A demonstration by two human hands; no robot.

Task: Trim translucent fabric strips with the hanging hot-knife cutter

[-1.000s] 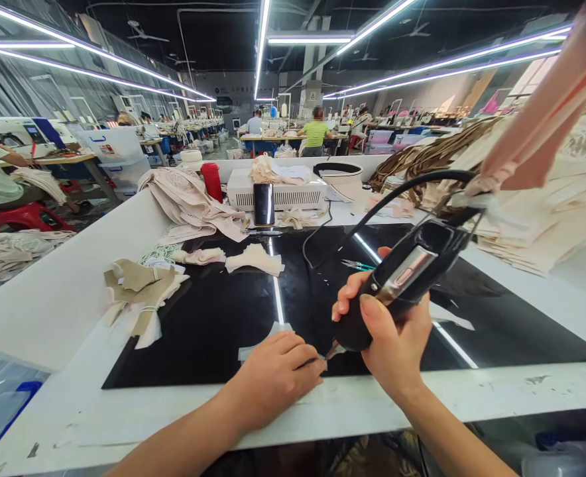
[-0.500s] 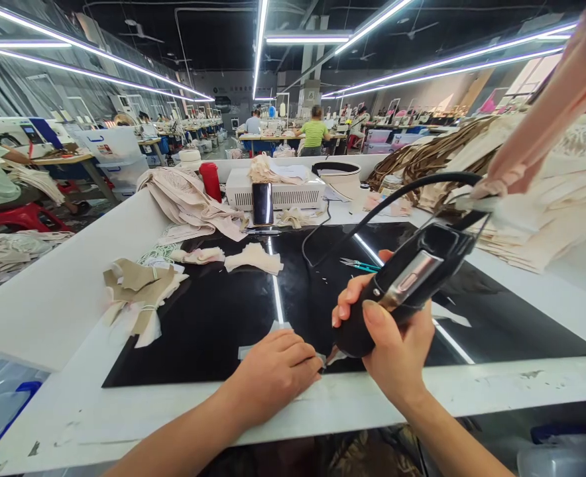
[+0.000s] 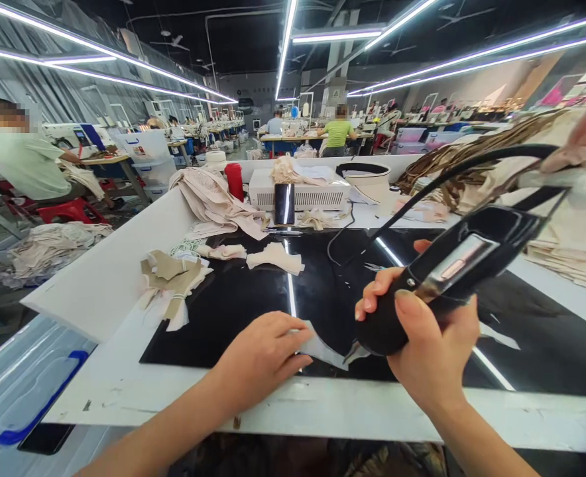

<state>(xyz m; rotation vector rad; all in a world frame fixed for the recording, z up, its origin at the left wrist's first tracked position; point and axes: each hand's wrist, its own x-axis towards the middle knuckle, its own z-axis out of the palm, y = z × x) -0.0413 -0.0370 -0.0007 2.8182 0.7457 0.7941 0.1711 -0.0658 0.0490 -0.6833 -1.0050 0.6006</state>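
My right hand (image 3: 435, 344) is wrapped round a black corded hand tool (image 3: 452, 265) with a silver panel and button. Its narrow metal tip points down-left and meets the end of a pale grey fabric piece (image 3: 325, 348) near the mat's front edge; whether they touch is hard to tell. Over the left end of that piece rests my left hand (image 3: 268, 354), closed, with fingertips pressing the cloth on the black mat (image 3: 213, 331). A pink cloth strap (image 3: 584, 136) reaches the tool's rear end from above.
Cream fabric pieces (image 3: 276, 258) and a beige bundle (image 3: 174, 278) lie at the mat's left. Partly hidden small snips (image 3: 372, 267) lie behind my right hand. A phone (image 3: 284, 204) leans on a white vented box (image 3: 317, 197). Stacked fabric (image 3: 566, 232) lines the right. Co-workers sit beyond.
The view has turned left, shifting the scene rightward. My left hand has drawn away from the tool tip, uncovering the pale fabric between. My right hand keeps hold of the tool.
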